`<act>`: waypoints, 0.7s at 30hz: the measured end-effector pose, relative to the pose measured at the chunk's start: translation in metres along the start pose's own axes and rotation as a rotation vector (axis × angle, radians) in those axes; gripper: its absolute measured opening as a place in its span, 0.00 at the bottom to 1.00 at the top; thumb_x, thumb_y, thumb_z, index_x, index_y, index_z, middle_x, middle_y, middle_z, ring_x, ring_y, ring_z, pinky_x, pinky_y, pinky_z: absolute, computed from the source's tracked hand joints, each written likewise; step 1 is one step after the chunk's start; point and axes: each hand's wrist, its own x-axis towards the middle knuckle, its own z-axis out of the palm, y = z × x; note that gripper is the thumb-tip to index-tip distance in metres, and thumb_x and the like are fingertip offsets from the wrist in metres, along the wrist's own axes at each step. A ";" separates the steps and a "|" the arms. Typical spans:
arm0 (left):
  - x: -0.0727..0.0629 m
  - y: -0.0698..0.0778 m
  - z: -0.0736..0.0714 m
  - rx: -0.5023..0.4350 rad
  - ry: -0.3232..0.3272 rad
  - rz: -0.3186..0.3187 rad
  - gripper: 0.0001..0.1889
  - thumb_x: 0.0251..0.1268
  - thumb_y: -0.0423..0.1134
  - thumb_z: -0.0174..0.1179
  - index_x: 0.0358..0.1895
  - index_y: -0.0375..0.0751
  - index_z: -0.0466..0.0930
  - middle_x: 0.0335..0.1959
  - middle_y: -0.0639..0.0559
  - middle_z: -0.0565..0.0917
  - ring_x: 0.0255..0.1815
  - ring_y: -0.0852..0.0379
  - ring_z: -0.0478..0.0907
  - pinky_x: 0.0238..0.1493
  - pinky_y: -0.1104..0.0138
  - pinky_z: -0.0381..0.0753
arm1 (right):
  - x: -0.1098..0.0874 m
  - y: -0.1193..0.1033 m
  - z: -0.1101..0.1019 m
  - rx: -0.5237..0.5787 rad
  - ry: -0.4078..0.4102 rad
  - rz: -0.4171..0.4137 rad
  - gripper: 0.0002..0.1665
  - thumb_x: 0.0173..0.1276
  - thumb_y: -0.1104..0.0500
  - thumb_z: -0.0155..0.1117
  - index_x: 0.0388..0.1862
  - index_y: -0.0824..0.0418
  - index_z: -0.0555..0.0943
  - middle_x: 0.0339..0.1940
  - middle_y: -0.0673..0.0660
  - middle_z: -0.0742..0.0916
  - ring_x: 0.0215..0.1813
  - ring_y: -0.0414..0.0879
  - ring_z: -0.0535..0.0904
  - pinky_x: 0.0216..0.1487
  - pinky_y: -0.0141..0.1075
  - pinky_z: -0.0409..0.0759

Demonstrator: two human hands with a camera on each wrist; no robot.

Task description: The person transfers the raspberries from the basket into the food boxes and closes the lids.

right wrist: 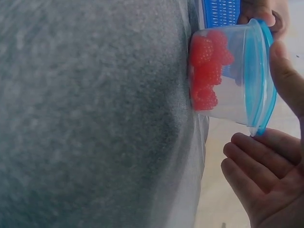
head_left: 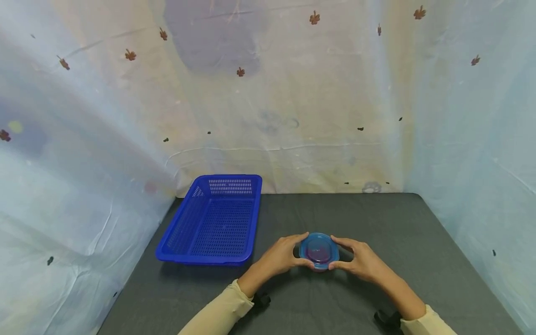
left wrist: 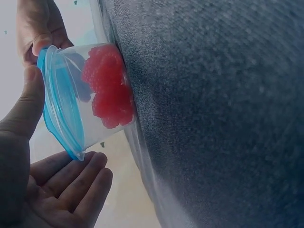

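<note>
A clear round plastic container (right wrist: 232, 104) stands on the table with several red raspberries (left wrist: 109, 85) at its bottom. Its blue lid (head_left: 319, 242) lies over the top. From the left, my left hand (head_left: 282, 255) holds the lid's rim, thumb on the near side and index finger on the far side. My right hand (head_left: 366, 261) grips the opposite side of the rim in the same way. In both wrist views the other fingers extend beside the container, below the lid's edge.
To the left of the hands, a blue perforated plastic basket (head_left: 256, 214) sits on the dark grey table (head_left: 343, 214). Patterned curtain sheeting (head_left: 293, 107) hangs behind the table and along both sides.
</note>
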 end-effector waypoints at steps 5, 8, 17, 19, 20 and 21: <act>0.000 0.000 0.000 -0.011 0.008 0.017 0.51 0.58 0.64 0.76 0.80 0.41 0.70 0.75 0.47 0.78 0.73 0.49 0.78 0.70 0.55 0.79 | 0.003 -0.003 -0.002 -0.005 -0.030 0.018 0.51 0.60 0.40 0.84 0.74 0.68 0.78 0.70 0.71 0.83 0.68 0.70 0.81 0.64 0.62 0.81; 0.001 -0.001 0.001 -0.014 0.008 0.013 0.51 0.58 0.64 0.76 0.80 0.40 0.71 0.75 0.46 0.78 0.73 0.49 0.78 0.70 0.55 0.80 | 0.005 -0.005 -0.003 -0.007 -0.046 0.031 0.51 0.60 0.40 0.84 0.74 0.68 0.78 0.69 0.72 0.83 0.68 0.71 0.81 0.63 0.63 0.81; 0.002 -0.002 0.003 -0.026 -0.021 -0.017 0.50 0.57 0.63 0.77 0.79 0.40 0.72 0.73 0.45 0.80 0.72 0.49 0.79 0.69 0.55 0.81 | 0.004 -0.002 -0.001 0.009 -0.065 0.043 0.50 0.61 0.41 0.83 0.73 0.69 0.78 0.69 0.73 0.83 0.68 0.71 0.81 0.64 0.64 0.80; 0.003 -0.001 0.003 -0.030 -0.020 -0.020 0.50 0.57 0.63 0.77 0.80 0.40 0.72 0.74 0.45 0.79 0.72 0.48 0.79 0.70 0.54 0.80 | 0.004 -0.002 -0.001 0.022 -0.066 0.036 0.50 0.62 0.41 0.82 0.74 0.69 0.78 0.70 0.73 0.82 0.68 0.71 0.80 0.65 0.63 0.79; 0.003 -0.001 0.003 -0.028 -0.015 -0.020 0.50 0.58 0.63 0.77 0.80 0.40 0.71 0.74 0.45 0.79 0.72 0.48 0.79 0.70 0.54 0.80 | 0.004 -0.001 -0.002 0.030 -0.067 0.033 0.50 0.63 0.42 0.82 0.74 0.69 0.77 0.70 0.73 0.82 0.69 0.71 0.80 0.65 0.63 0.79; 0.002 0.000 0.003 -0.027 -0.014 -0.026 0.50 0.58 0.64 0.76 0.80 0.41 0.71 0.74 0.46 0.79 0.73 0.48 0.78 0.70 0.54 0.79 | 0.005 -0.001 -0.003 0.034 -0.069 0.030 0.50 0.63 0.42 0.82 0.74 0.69 0.77 0.70 0.72 0.82 0.69 0.70 0.80 0.65 0.62 0.79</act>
